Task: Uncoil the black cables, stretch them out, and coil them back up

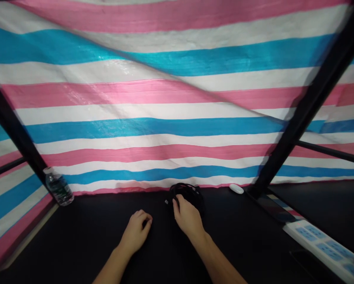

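A coil of black cable (197,194) lies on the black tabletop at the foot of the striped sheet. My right hand (189,216) is closed on the near left side of this coil, its thumb and fingers partly hiding the loops. A pale plug end (166,202) sticks out just left of those fingers. Lower and to the left, my left hand (136,232) rests by the table surface, apart from the cable. Its fingers are curled and the thumb bends toward the index finger, with nothing visible between them.
A clear plastic bottle (59,187) leans by the left black post. A small white oval object (236,189) lies near the right post (301,106). A white power strip (321,246) with blue sockets is at the lower right. The striped sheet (153,126) hangs behind.
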`<act>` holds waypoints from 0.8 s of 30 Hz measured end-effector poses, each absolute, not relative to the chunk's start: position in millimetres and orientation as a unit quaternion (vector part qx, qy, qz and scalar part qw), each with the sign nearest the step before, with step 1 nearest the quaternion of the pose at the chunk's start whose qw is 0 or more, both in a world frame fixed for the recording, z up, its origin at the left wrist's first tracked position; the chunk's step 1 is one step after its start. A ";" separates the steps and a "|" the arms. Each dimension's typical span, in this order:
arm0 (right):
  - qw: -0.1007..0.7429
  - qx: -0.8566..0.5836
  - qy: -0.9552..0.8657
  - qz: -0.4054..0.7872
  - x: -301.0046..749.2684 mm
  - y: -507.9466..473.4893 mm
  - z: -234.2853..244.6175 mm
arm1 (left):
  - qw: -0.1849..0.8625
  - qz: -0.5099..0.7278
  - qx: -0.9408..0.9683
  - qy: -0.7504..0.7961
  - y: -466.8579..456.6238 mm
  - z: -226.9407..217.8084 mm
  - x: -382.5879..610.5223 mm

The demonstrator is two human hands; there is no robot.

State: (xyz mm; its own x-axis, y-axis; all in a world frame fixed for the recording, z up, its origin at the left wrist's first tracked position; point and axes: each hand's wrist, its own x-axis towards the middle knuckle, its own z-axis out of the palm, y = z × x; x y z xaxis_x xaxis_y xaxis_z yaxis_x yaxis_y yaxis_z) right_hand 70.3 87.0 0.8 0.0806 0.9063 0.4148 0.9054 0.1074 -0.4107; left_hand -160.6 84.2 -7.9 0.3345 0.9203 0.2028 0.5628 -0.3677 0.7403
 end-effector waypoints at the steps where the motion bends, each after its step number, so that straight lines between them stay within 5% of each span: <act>1: 0.314 -0.671 -0.672 -0.003 70.8 86.6 2.2 | 0.290 0.318 0.762 0.484 84.1 -7.7 -160.7; 4: 0.342 -0.666 -0.663 -0.025 71.1 83.7 7.1 | 0.333 0.344 0.734 0.481 84.0 -7.9 -158.3; 14: 0.306 -0.521 -0.795 -0.047 20.6 54.6 3.2 | 0.722 0.453 0.367 0.374 82.4 -8.8 -130.1; 20: 0.275 -0.467 -0.840 0.005 21.1 44.1 14.2 | 0.714 0.446 0.365 0.396 84.5 -14.6 -127.9; 24: 0.345 -0.544 -0.762 0.062 73.3 49.8 15.7 | 0.711 0.451 0.366 0.397 85.2 -15.8 -123.9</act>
State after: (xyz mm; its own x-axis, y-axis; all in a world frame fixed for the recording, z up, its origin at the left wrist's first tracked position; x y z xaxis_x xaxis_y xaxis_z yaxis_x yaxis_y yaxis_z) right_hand 73.3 49.8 15.7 -0.1693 0.8724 0.4586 0.7861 0.4002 -0.4711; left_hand -123.9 85.2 -15.8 0.2775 0.9318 -0.2338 -0.3508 0.3248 0.8783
